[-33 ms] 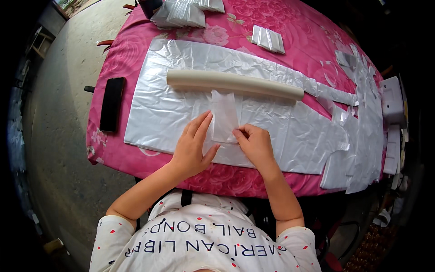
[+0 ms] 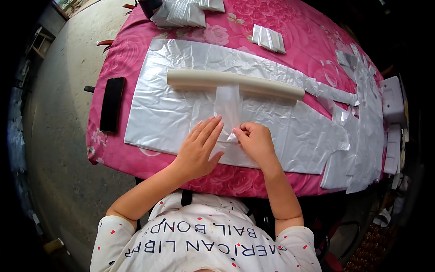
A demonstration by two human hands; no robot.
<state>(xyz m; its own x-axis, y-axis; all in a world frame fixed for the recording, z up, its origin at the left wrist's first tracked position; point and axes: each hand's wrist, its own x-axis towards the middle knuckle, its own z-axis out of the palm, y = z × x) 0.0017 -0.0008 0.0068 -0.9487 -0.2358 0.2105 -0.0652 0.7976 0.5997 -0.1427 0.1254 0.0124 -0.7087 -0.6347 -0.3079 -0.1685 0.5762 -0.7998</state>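
Pinching the lower corner of a clear plastic bag (image 2: pixel 228 106) between thumb and curled fingers of the right hand (image 2: pixel 256 141), while pressing flat beside it with the outstretched, empty left hand (image 2: pixel 198 149). Lying on silver sheeting (image 2: pixel 163 109) over a pink floral tablecloth (image 2: pixel 312 41), just below a beige roll (image 2: pixel 235 84). Best handled with a light, even pull, keeping the film smooth.
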